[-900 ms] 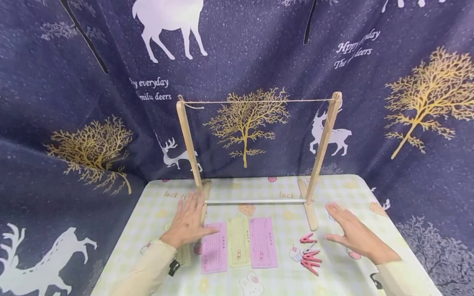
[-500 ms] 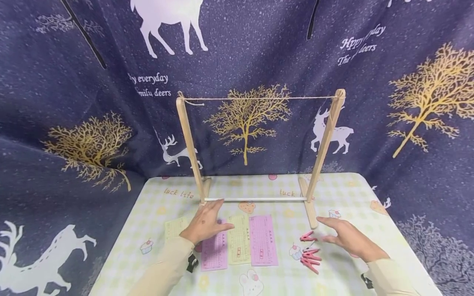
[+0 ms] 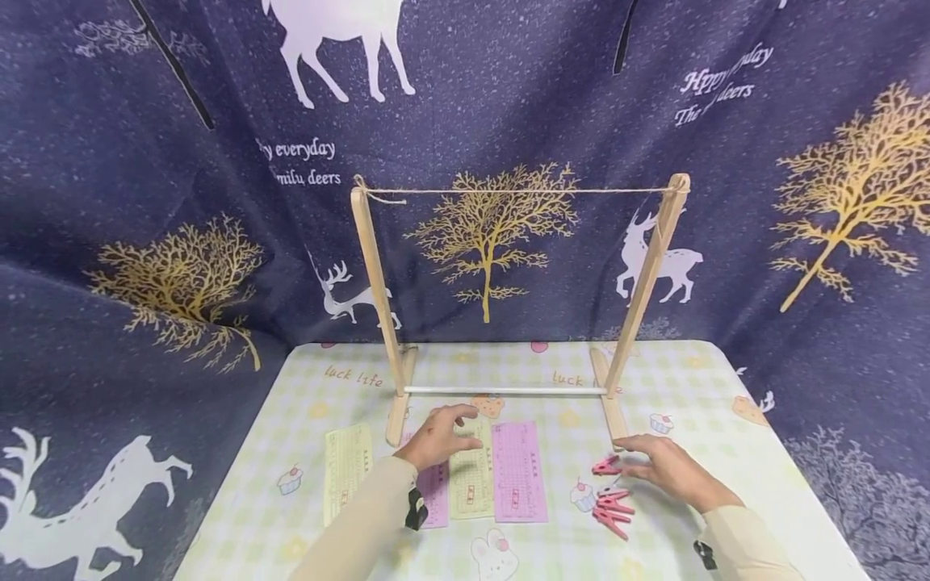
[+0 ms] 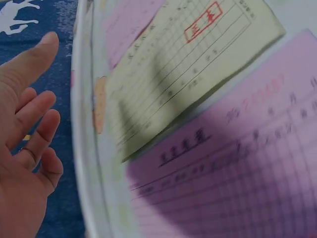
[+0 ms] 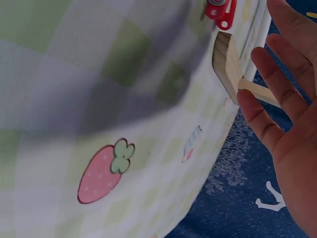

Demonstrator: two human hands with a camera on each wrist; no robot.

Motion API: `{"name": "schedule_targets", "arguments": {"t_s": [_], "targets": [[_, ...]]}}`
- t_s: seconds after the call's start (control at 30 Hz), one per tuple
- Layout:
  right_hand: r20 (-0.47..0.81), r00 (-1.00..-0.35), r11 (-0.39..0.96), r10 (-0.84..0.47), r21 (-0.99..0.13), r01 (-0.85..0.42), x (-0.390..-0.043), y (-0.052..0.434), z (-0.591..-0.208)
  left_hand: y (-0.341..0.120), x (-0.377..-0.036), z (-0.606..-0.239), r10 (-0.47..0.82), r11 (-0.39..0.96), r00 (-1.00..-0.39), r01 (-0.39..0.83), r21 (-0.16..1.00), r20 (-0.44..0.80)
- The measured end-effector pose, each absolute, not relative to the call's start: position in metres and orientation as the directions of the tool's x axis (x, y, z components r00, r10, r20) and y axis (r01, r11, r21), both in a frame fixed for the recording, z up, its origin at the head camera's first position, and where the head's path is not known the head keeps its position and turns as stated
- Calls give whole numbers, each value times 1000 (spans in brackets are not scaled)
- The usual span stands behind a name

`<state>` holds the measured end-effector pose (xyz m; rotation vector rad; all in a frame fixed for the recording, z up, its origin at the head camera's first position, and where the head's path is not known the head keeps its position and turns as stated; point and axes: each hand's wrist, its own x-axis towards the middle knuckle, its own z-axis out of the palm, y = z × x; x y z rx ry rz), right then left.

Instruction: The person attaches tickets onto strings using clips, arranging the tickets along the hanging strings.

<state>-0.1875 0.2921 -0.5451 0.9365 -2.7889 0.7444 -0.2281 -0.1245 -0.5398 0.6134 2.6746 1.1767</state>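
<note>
Two yellow slips and two pink slips of printed paper lie side by side on the table. My left hand (image 3: 437, 438), fingers loosely bent and holding nothing, hovers over the inner pink slip (image 3: 437, 500) and overlaps the top of the inner yellow slip (image 3: 471, 488). The outer yellow slip (image 3: 345, 476) lies to its left, the other pink slip (image 3: 520, 476) to its right. My right hand (image 3: 672, 468) is relaxed and holds nothing, its fingertips close beside a red clothespin (image 3: 605, 466). Several more red clothespins (image 3: 613, 510) lie bunched just nearer to me.
Behind the slips stands a wooden frame (image 3: 643, 282) with a string (image 3: 523, 191) tied across its top and a white rod (image 3: 508, 390) low between its posts. The checked tablecloth (image 3: 305, 516) covers the table, and a dark blue deer-print curtain (image 3: 450, 266) hangs behind.
My left hand has moved right and nearer, from beside the frame's left foot to over the papers, its fingers bending. My right hand has moved left to the clothespins.
</note>
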Motion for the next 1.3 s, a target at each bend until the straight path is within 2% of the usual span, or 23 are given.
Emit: {"name": "schedule_targets", "arguments": {"t_s": [0.17, 0.47, 0.6, 0.77, 1.0, 1.3], "targets": [[190, -818, 700, -543, -436, -565, -195, 292, -547, -111, -234, -552, 397, 568, -918, 241, 787, -5], [77, -824, 697, -561, -493, -521, -203, 290, -547, -90, -244, -568, 346, 579, -937, 251, 776, 46], [42, -829, 697, -557, -518, -495, -202, 290, -549, -83, -246, -578, 318, 550, -948, 215, 807, 35], [73, -822, 697, -565, -491, -522, -200, 291, -558, -77, -246, -586, 303, 521, -953, 162, 838, -4], [114, -835, 712, -539, -467, -524, -200, 291, -571, -68, -249, -586, 260, 538, -965, 155, 828, 11], [258, -814, 689, -521, -436, -579, -196, 294, -572, -61, -256, -579, 271, 585, -960, 108, 804, -69]]}}
